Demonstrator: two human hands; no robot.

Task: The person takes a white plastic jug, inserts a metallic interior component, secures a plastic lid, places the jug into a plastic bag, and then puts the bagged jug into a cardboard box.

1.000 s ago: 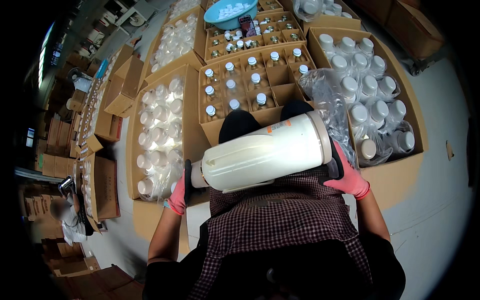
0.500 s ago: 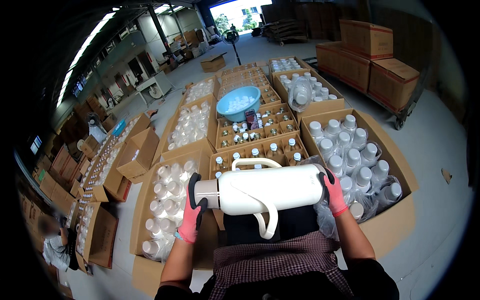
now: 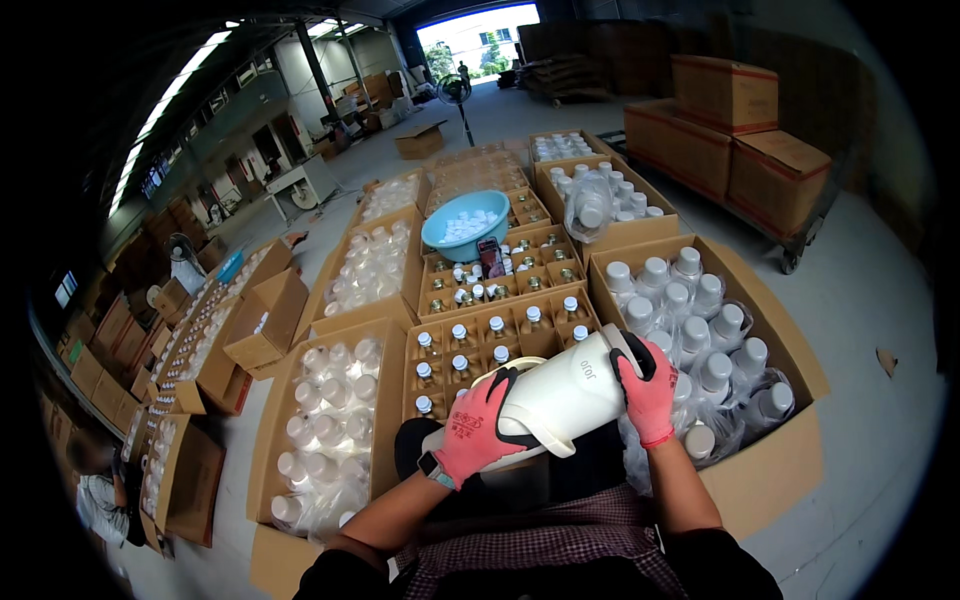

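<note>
Your view was daylit from the open doorway [image 3: 478,30] far ahead, blown out white. Ceiling strip lights [image 3: 180,90] glared at upper left. Fisheye bent edges hard, with a black vignette around. Centre sharp, shadows soft, left side dim.

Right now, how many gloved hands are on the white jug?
2: the left hand wraps the white jug at its near end, and the right hand clasps its other end. None seems hidden.
</note>
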